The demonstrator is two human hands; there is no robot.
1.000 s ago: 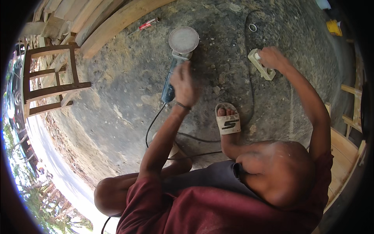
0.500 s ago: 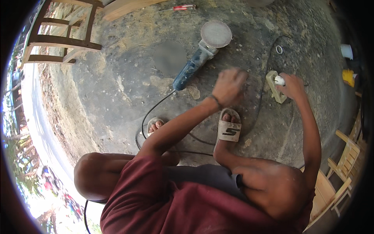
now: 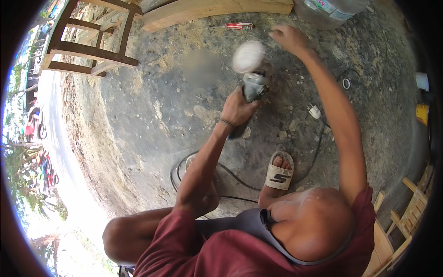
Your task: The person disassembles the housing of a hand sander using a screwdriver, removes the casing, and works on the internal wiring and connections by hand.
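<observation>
My left hand (image 3: 238,110) is wrapped around the body of a blue and grey angle grinder (image 3: 254,87). The grinder is tilted, with its round pale disc (image 3: 248,57) pointing away from me; motion blurs the disc. Farther out, my right hand (image 3: 290,39) hovers right of the disc with curled fingers, and nothing shows in them. A red-handled screwdriver (image 3: 240,26) lies on the floor just left of it. A white two-pin plug (image 3: 314,111) rests on the floor below my right forearm, with a black cord (image 3: 320,138) running from it toward my foot.
A wooden frame (image 3: 92,56) stands at the far left, and a wooden beam (image 3: 217,12) lies along the far edge. A large clear plastic bottle (image 3: 325,16) is at the far right. Pale wooden pieces (image 3: 413,203) are at the near right. A white ring (image 3: 346,83) lies on the floor.
My left hand has taken hold of the grinder and tilted it. My right hand has let go of the plug and moved away from me. The socket block is no longer visible.
</observation>
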